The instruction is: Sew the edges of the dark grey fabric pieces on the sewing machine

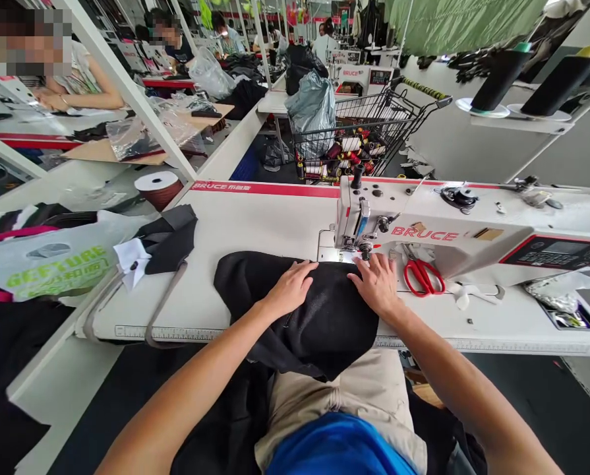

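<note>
Black fabric (319, 316) lies on the white sewing machine table and hangs over its front edge toward my lap. Its far edge reaches the needle area of the sewing machine (423, 211). My left hand (291, 287) rests flat on the cloth, left of the needle, with fingers stretched forward. On the cloth's right far corner lies my right hand (378, 284), fingers spread and close to the presser foot (364, 252). Whether any cloth is pinched under its fingertips is hard to see. Red-handled scissors (424, 277) lie just right of that hand.
Dark cut pieces (171, 241) sit at the table's left end, beside a plastic bag (62, 257). A ribbon spool (159, 189) stands behind them. Beyond the table is a wire cart (358, 132) with thread cones. Two black thread cones (502, 79) stand upper right. Other people work farther back.
</note>
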A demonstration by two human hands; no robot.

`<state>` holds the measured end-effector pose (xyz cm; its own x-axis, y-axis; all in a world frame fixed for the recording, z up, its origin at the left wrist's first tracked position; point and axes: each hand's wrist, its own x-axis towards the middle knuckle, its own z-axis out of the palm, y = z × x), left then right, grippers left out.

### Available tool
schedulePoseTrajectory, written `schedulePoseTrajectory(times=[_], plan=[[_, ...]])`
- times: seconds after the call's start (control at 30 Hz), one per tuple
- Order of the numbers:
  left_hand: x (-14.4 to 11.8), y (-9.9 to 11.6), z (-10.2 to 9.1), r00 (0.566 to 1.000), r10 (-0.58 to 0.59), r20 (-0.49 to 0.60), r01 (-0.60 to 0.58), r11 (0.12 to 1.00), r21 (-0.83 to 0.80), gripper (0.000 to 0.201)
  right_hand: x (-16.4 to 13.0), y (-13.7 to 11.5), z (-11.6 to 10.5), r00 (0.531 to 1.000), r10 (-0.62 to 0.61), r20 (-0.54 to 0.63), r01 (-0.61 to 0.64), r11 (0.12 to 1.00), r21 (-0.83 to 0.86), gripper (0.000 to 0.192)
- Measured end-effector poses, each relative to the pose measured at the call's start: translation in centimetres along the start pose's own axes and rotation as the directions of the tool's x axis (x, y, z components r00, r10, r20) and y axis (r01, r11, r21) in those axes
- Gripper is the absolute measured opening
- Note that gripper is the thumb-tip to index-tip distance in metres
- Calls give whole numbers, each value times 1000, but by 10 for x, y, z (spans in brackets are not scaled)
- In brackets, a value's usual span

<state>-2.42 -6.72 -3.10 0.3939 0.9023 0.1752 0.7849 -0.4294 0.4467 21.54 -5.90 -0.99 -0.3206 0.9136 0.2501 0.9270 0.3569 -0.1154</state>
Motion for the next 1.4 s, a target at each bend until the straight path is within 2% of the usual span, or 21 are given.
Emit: schedulePoseTrajectory(times=[0.07,0.1,0.2,0.3,0.47,0.63,0.83,0.93,1.0,1.07,1.2,1.3,1.4], plan=[[3,-6,-3,998,-33,54,33,999,12,43,-16,-8,0,993,-84,-80,89,995,49,30],[3,-7,-5,997,-45,68,43,998,42,43,-25,-12,1,988,-130,-84,137,987,86,30],[-2,-5,-10,996,-47,76,34,986,165,44,-48,-18,8,978,-206,-24,207,968,141,37],[-15,-4,-14,995,-34,89,10,967,256,45,-56,-16,14,969,-247,12,243,959,144,48],[-28,-19,-21,996,-87,29,71,936,345,46,-35,-16,19,924,-381,24,368,907,204,52],[-13,-42,-27,992,-122,-22,122,930,346,46,-4,-26,29,910,-414,-14,406,885,226,49],[10,-53,-29,989,-146,18,136,955,262,47,3,-24,38,906,-399,-144,424,855,298,33],[12,-55,-43,987,-157,46,150,980,128,48,2,-22,40,908,-389,-157,420,853,310,30],[5,-59,-59,987,-156,26,154,986,58,50,1,-20,42,910,-384,-155,414,861,296,29],[-12,-63,-77,985,-170,12,169,984,59,50,0,-18,42,910,-387,-145,413,871,267,30],[-62,-67,-101,959,-255,125,237,961,145,51,1,-21,34,914,-404,-37,404,902,153,34],[-88,-63,-103,904,-347,249,308,934,182,57,4,-46,19,902,-430,41,424,900,97,38],[-97,-55,-105,839,-417,349,368,908,200,70,1,-90,10,843,-535,53,516,832,204,41]])
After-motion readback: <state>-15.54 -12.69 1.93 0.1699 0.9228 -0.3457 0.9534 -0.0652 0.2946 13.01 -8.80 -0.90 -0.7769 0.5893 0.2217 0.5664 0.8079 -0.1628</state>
